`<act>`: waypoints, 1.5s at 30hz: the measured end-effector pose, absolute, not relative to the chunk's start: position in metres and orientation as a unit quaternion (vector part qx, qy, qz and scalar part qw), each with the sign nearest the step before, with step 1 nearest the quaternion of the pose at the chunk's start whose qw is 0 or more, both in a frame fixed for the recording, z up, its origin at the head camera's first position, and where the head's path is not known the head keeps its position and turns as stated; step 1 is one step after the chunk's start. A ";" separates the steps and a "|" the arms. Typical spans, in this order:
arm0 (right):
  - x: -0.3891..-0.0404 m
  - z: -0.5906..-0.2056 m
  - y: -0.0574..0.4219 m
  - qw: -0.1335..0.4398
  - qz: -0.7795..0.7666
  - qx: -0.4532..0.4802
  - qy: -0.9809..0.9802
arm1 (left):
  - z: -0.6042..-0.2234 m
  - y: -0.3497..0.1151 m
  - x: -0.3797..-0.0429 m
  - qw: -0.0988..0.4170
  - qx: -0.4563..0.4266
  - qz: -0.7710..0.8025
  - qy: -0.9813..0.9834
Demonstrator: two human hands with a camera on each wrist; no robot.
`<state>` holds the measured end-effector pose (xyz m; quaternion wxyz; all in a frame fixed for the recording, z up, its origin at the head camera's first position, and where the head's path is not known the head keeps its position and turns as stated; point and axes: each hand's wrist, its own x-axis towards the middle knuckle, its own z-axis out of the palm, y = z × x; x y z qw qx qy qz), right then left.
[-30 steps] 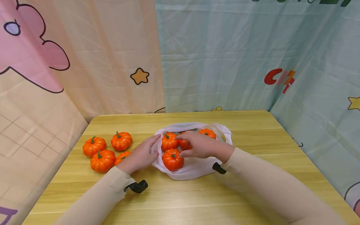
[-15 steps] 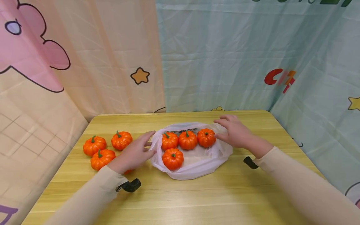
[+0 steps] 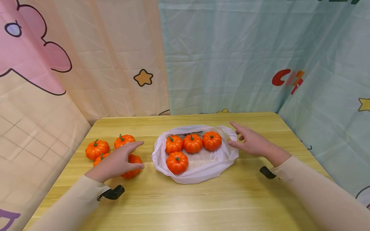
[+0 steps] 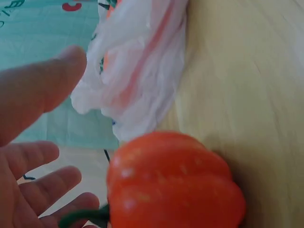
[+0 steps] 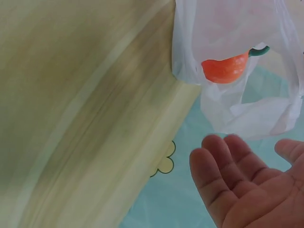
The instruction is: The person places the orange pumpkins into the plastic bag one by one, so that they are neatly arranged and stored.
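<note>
My left hand [image 3: 117, 163] hovers over a cluster of small orange pumpkins, its thumb and fingers spread apart and nothing held. Closest to it is one pumpkin [image 4: 173, 183], large in the left wrist view, with a green stem pointing towards the fingers. In the middle of the table, a white plastic bag [image 3: 199, 178] lies with its mouth spread wide. Several pumpkins sit inside it, among them a front one [image 3: 177, 163] and a right one [image 3: 212, 141]. My right hand [image 3: 254, 142] is by the bag's right rim, fingers extended, holding nothing; whether it touches the rim is unclear.
The pumpkins outside the bag stand at the table's left, including one at the far left [image 3: 97, 149] and one behind the left hand [image 3: 123, 140]. The wooden table [image 3: 185, 208] ends at the back and sides near printed cloth curtains [image 3: 225, 64].
My right hand has come out of the bag and moved right, past its rim. The left hand has left the bag's left edge and moved left over the loose pumpkins.
</note>
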<state>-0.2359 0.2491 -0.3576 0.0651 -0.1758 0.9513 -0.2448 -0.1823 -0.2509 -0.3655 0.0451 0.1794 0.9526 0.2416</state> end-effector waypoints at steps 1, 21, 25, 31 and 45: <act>-0.236 -0.358 0.250 0.073 -0.254 -0.176 0.948 | -0.367 -0.254 -0.182 0.049 0.180 0.239 0.953; -0.234 -0.372 0.249 0.119 -0.311 -0.179 0.926 | -0.382 -0.272 -0.179 0.112 0.177 0.214 0.954; -0.233 -0.373 0.248 0.123 -0.325 -0.175 0.921 | -0.383 -0.271 -0.177 0.109 0.176 0.216 0.954; -0.232 -0.375 0.244 0.117 -0.339 -0.169 0.918 | -0.386 -0.271 -0.176 0.099 0.176 0.213 0.956; -0.228 -0.376 0.242 0.099 -0.356 -0.144 0.918 | -0.389 -0.272 -0.176 0.106 0.162 0.228 0.954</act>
